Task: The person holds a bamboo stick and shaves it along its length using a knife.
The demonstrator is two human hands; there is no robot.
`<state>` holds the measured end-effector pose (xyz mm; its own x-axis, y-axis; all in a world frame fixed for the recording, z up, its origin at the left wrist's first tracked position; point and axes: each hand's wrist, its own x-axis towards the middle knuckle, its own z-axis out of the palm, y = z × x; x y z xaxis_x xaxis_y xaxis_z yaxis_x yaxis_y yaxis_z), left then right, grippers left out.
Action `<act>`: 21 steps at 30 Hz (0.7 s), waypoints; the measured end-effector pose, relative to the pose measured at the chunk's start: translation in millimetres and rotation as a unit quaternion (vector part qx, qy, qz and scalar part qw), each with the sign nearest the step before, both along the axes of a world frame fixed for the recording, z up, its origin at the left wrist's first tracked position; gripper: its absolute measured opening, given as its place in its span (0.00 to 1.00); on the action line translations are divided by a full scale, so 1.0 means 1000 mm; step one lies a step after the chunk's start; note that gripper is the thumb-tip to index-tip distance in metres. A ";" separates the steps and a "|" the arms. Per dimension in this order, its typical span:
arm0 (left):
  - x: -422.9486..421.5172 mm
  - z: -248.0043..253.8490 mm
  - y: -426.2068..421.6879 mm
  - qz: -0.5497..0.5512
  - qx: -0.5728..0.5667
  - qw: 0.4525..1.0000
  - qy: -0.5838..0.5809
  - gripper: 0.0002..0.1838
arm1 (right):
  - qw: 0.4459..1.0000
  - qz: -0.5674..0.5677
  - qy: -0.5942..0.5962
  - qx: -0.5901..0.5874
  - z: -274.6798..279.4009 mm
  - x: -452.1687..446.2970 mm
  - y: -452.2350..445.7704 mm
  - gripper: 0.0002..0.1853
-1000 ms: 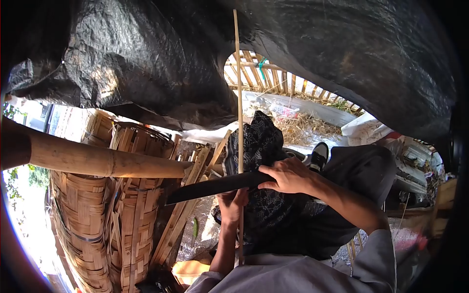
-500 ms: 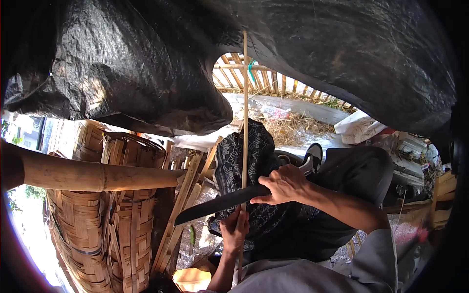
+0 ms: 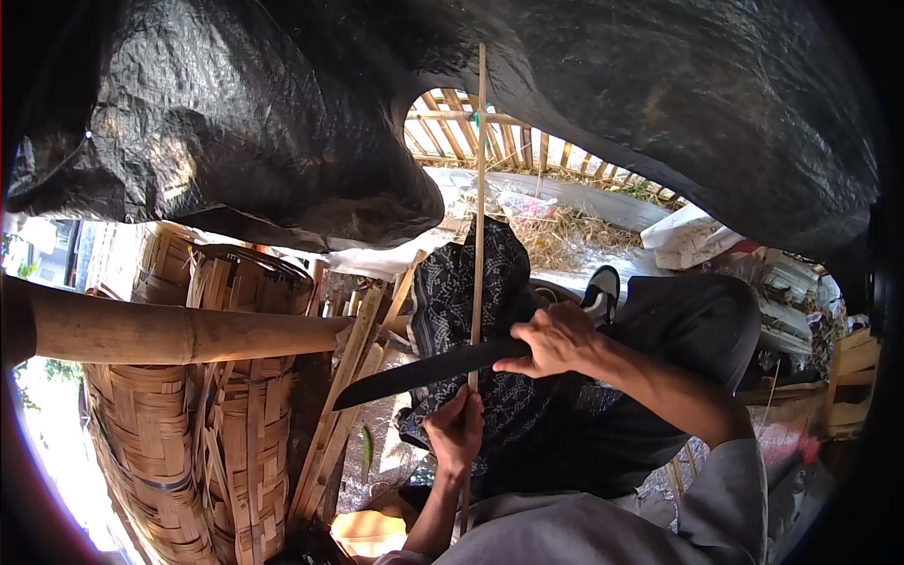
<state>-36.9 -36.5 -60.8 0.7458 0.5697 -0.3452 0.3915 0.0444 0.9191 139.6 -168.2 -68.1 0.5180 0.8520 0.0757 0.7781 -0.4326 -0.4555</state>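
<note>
A long, thin bamboo strip (image 3: 479, 188) stands nearly vertical in the view, running from my lap up toward the black sheet. My left hand (image 3: 456, 426) is closed around its lower part. Just above that hand, a wide dark machete blade (image 3: 414, 376) crosses the strip at a slant. My right hand (image 3: 556, 341) grips the machete at its right end, the handle itself hidden in the fingers. Patterned dark cloth (image 3: 443, 292) covers my leg behind the strip.
Woven bamboo baskets (image 3: 160, 424) stand at the left, with a thick bamboo pole (image 3: 179, 331) across them. Split bamboo pieces (image 3: 339, 424) lean beside them. A black plastic sheet (image 3: 659, 104) hangs overhead. Straw (image 3: 556, 243) lies beyond my shoe (image 3: 601, 292), before a bamboo fence (image 3: 508, 141).
The machete and both hands sit slightly higher in the view. The strip has shifted a little to the right at its top. Both grips look the same.
</note>
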 end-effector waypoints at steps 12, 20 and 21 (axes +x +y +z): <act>-0.003 -0.006 0.000 -0.041 0.262 0.961 -0.072 0.09 | 0.998 -0.041 -0.045 0.013 -0.004 0.013 0.005 0.36; -0.007 -0.009 -0.001 -0.046 0.319 0.944 -0.063 0.11 | 0.997 0.035 -0.033 -0.054 0.008 -0.003 0.002 0.37; -0.006 -0.009 -0.001 -0.041 0.330 0.941 -0.065 0.11 | 0.999 -0.004 -0.044 -0.026 0.004 0.000 0.004 0.38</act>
<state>-43.0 -37.5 -70.0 0.8081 0.5665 0.1613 0.2504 -0.5783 0.7765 139.9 -164.4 -64.4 0.5185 0.8516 0.0767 0.8105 -0.4609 -0.3613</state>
